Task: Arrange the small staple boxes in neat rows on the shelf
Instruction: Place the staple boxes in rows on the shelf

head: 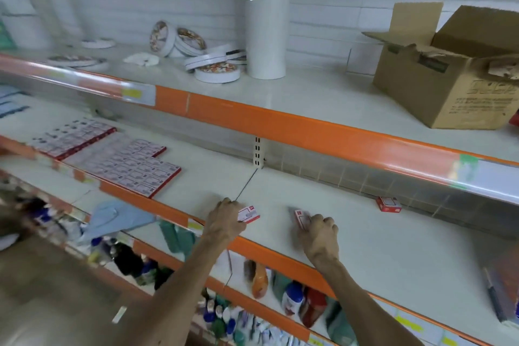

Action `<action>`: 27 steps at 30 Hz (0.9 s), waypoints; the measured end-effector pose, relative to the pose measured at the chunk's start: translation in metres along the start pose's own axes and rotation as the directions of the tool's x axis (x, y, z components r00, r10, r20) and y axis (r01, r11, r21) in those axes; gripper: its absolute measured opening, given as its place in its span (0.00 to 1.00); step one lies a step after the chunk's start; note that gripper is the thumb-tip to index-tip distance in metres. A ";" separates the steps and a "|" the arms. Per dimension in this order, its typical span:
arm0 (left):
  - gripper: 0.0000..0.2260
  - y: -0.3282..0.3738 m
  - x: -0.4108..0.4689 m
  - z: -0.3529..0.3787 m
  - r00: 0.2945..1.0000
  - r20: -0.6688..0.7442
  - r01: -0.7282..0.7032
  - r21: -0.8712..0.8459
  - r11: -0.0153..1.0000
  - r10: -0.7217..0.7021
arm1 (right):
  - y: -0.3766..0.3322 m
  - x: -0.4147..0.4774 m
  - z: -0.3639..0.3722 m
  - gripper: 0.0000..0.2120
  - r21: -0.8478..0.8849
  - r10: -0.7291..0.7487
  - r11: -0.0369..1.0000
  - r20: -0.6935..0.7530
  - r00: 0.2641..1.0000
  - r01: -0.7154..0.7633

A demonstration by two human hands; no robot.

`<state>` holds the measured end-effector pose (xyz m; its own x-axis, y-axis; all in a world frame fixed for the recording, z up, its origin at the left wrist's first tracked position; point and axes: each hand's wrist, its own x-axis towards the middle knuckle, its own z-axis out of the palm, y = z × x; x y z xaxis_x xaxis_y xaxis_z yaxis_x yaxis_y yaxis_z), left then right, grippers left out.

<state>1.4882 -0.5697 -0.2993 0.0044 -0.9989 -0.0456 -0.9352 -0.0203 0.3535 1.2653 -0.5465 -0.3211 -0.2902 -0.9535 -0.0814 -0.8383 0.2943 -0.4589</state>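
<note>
My left hand (226,219) holds a small red-and-white staple box (249,215) just above the middle shelf (393,255). My right hand (320,229) grips another staple box (301,218) low over the same shelf, a little to the right. A third staple box (389,203) lies alone near the back of the shelf at the right. Further left on the shelf, many staple boxes lie in flat rows as two blocks: a nearer block (126,166) and a farther block (71,136).
A light blue cloth (118,218) hangs over the shelf's orange front edge at the left. The upper shelf carries tape rolls (193,53), a tall white roll (266,14) and an open cardboard box (455,73). Bottles (295,298) fill the shelf below.
</note>
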 end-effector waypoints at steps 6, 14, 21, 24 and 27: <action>0.16 -0.117 -0.021 -0.057 0.983 -0.058 0.170 -0.032 0.985 -0.172 | -0.121 -0.018 0.049 0.16 0.035 -0.213 0.976 0.014 0.977 0.213; 0.18 -0.297 -0.044 -0.137 0.938 -0.121 0.318 -0.079 0.945 -0.326 | -0.276 -0.058 0.120 0.17 -0.017 -0.345 0.938 0.054 0.937 0.346; 0.08 -0.400 -0.052 -0.173 0.914 -0.090 0.384 -0.132 0.914 -0.397 | -0.373 -0.082 0.164 0.16 -0.086 -0.442 0.891 0.060 0.895 0.445; 0.08 -0.414 -0.031 -0.181 0.928 -0.109 0.341 -0.138 0.930 -0.356 | -0.396 -0.074 0.175 0.16 -0.057 -0.403 0.911 0.078 0.912 0.408; 0.10 -0.420 -0.004 -0.182 0.946 -0.093 0.296 -0.131 0.946 -0.309 | -0.410 -0.057 0.186 0.17 -0.048 -0.350 0.934 0.072 0.934 0.354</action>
<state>1.9456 -0.5648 -0.2773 0.3264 -0.9430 -0.0652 -0.8372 -0.3205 0.4431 1.7114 -0.6247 -0.2931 0.0556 -0.9982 0.0210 -0.9079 -0.0593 -0.4149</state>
